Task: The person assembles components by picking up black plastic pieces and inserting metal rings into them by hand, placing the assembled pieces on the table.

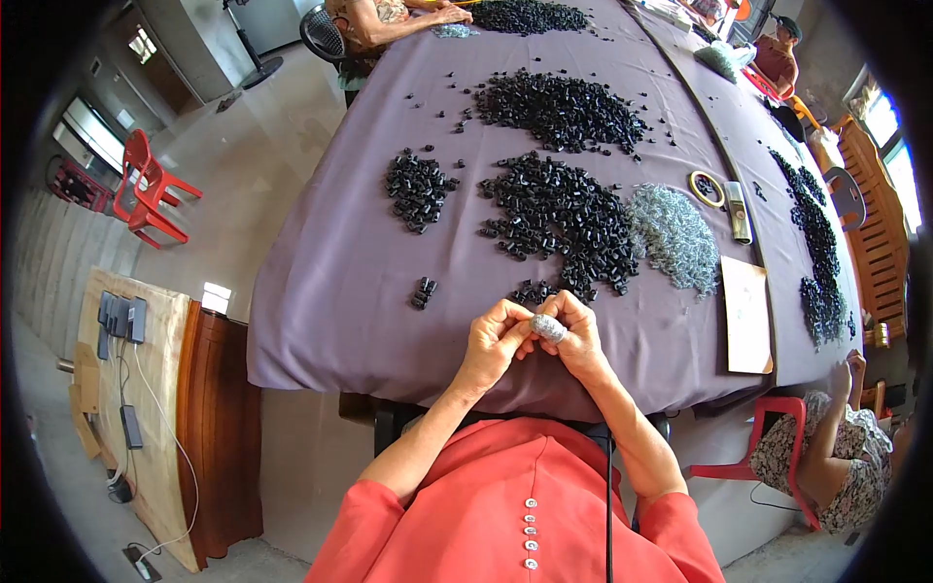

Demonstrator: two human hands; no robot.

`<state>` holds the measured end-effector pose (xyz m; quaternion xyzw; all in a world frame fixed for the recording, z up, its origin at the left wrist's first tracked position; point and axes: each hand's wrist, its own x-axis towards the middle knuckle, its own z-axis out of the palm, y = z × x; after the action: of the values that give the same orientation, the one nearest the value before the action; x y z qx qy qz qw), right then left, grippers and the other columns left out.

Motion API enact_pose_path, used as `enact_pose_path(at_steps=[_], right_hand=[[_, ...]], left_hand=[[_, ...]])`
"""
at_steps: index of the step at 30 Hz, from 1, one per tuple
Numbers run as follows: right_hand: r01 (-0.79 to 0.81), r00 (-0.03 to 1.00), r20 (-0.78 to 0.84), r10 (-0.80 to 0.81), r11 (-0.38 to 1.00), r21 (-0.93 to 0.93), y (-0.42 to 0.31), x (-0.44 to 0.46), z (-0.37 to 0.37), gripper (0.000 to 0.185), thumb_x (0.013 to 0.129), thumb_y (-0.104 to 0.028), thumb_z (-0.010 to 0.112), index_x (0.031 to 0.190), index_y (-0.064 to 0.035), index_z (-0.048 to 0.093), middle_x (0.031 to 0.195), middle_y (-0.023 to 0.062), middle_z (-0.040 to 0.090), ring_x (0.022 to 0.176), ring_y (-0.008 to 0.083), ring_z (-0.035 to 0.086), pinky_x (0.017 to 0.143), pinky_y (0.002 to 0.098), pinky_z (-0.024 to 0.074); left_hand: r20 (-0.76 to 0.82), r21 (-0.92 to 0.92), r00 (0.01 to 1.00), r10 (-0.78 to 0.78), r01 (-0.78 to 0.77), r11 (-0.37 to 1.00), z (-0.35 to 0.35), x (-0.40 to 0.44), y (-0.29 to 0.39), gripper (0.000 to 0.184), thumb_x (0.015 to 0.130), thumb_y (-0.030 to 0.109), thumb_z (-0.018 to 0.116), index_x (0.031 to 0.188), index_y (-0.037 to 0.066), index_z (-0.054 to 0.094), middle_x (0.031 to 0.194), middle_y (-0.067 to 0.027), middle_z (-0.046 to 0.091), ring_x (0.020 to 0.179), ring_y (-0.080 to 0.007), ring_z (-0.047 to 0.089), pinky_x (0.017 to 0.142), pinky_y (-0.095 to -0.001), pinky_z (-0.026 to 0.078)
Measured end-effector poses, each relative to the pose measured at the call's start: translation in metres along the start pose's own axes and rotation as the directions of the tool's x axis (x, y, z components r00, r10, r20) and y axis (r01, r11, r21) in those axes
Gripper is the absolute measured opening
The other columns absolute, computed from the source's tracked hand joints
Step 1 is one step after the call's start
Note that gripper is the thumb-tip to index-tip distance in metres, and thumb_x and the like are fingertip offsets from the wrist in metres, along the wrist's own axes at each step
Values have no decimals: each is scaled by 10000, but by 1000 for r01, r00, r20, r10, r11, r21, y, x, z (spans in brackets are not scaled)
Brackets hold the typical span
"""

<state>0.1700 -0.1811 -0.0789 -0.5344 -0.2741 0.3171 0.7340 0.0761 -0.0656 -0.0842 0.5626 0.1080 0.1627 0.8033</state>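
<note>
My left hand and my right hand meet above the near edge of the table, fingertips pressed together. A grey, rounded covering sits at my right thumb; whether it is a wrapping on the thumb or a separate piece, I cannot tell. Whatever lies between the fingertips is hidden or too small to name. Just beyond my hands is a large heap of small black plastic pieces. Touching its right side is a pile of small clear pieces. To the left lie a smaller black heap and a little cluster.
A purple cloth covers the table. On the right are a tape roll, a tape-like dispenser and a paper sheet. Another black heap lies farther back. Other people sit around the table; a red chair stands left.
</note>
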Motion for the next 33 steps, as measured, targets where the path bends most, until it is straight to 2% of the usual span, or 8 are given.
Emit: enact_pose_path(at_steps=[6, 9, 12, 15, 21, 24, 27, 33], right_hand=[[24, 999, 38, -20, 995, -92, -4, -3, -4, 224, 813, -157, 672, 744, -53, 486, 673, 0, 522, 509, 37, 436, 429, 176, 340], [111, 994, 24, -109, 982, -154, 1, -3, -3, 232, 804, -156, 681, 729, -57, 485, 665, -4, 512, 509, 38, 437, 426, 178, 337], [61, 998, -18, -65, 982, -177, -3, -3, 0, 233, 806, -156, 680, 742, -55, 480, 659, -9, 500, 507, 39, 436, 427, 178, 336], [-20, 1000, 10, 20, 1000, -10, -3, -2, -1, 250, 802, -166, 686, 747, -56, 469, 664, -8, 506, 500, 38, 429, 427, 178, 339], [-74, 996, 47, 74, 997, -14, -16, -1, 7, 182, 817, -125, 662, 910, -12, 553, 719, 30, 600, 571, 67, 555, 432, 184, 384], [-108, 984, 131, 125, 986, -127, -18, -2, 2, 239, 822, -109, 650, 1014, 5, 564, 732, 44, 626, 610, 84, 592, 448, 190, 413], [-104, 984, 132, 122, 985, -136, -14, -1, 0, 260, 821, -121, 652, 1029, 6, 564, 716, 44, 625, 584, 77, 574, 459, 195, 430], [-76, 995, 51, 90, 971, -225, -10, -4, 0, 246, 839, -179, 639, 977, 8, 556, 707, 44, 620, 534, 54, 507, 443, 192, 394]], left_hand=[[47, 121, 993, 108, -113, 986, 1, -2, -5, 38, 877, 21, 549, 849, 46, 543, 698, 8, 570, 574, -31, 490, 509, -177, 414], [50, 186, 989, 141, -147, 972, 2, -3, -6, 37, 873, 30, 561, 847, 46, 541, 695, 10, 571, 572, -31, 490, 506, -179, 413], [22, 133, 997, 72, -74, 988, 5, -2, -1, 38, 877, 26, 550, 845, 46, 543, 699, 6, 573, 579, -30, 500, 505, -175, 415], [27, -25, 1000, -3, 4, 1000, 2, 0, 2, 36, 881, 65, 558, 855, 43, 546, 697, -13, 581, 559, -41, 503, 488, -178, 415], [20, -84, 999, -24, 26, 996, 1, 1, 7, 153, 887, 111, 562, 989, 35, 477, 722, -12, 565, 536, -43, 480, 464, -171, 391], [46, -51, 997, -59, 61, 997, -1, 4, 7, 202, 885, 129, 568, 1025, 42, 452, 720, -9, 556, 527, -43, 471, 456, -172, 383], [49, -29, 994, -94, 96, 995, -2, 4, 11, 212, 890, 178, 570, 1015, 44, 462, 710, -9, 552, 524, -45, 473, 451, -174, 383], [80, -86, 993, -91, 98, 991, -5, 6, 4, 259, 895, 258, 562, 1014, 49, 467, 695, -21, 561, 513, -55, 480, 445, -175, 382]])
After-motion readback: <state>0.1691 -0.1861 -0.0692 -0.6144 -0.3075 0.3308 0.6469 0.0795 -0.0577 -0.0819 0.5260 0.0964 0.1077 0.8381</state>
